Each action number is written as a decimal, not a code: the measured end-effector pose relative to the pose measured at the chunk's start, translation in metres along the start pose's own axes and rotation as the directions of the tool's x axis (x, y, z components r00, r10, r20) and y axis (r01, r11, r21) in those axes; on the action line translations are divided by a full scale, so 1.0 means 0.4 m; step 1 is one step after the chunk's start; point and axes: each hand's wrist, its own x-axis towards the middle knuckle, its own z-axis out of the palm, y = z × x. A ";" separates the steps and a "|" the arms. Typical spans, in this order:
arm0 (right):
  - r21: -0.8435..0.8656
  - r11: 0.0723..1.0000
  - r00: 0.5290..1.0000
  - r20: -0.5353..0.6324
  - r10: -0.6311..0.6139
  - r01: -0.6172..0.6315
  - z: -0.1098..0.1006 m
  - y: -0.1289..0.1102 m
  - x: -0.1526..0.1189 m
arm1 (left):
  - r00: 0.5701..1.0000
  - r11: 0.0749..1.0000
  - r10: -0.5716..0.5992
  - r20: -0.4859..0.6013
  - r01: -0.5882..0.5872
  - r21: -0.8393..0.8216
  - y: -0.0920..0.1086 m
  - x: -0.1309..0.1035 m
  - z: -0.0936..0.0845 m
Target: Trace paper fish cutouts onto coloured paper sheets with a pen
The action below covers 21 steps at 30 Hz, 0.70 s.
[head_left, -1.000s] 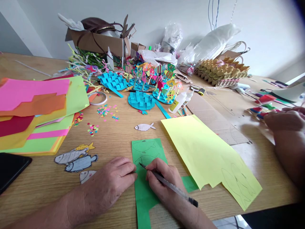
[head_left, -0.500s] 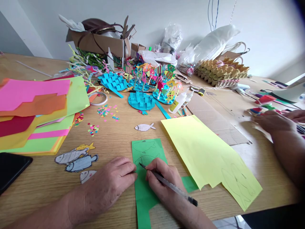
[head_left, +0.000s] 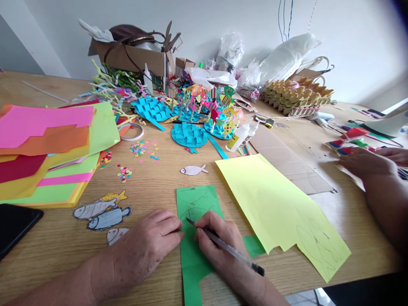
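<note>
The right hand pinches a pen between thumb and bent fingers, its tip on the green paper at the head end of a drawn fish outline, with a second outline above it. The left hand, fingers close together and loosely bent, rests at the left edge of that paper. The paper lies in front of the person, its lower end running out of view, and has a stepped cut on its right side. Between its upper right edge and the slanting side of the yellow sheet shows a narrow wedge of table; a green piece juts from under the sheet's lower edge. A broader stretch of wood separates the left hand from the stack of coloured paper, with cut-out fish nearer the hand and a dark phone at the far left. Beyond the green paper lie a pale paper fish, confetti, a tape roll and blue woven discs. Another person's hands are at the right over colourful pieces. The glue bottle has a yellowish label, its print too small to read
</note>
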 end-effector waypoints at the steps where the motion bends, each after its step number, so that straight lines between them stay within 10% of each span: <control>1: 0.000 1.000 1.000 -0.004 0.003 -0.003 0.000 0.000 0.001 | 1.000 1.000 -0.004 0.002 0.004 -0.001 0.001 0.000 0.000; 21: 0.085 0.975 0.967 -0.134 0.214 -0.204 -0.108 -0.027 0.061 | 0.999 0.989 -0.037 -0.016 0.039 0.144 0.006 0.014 -0.049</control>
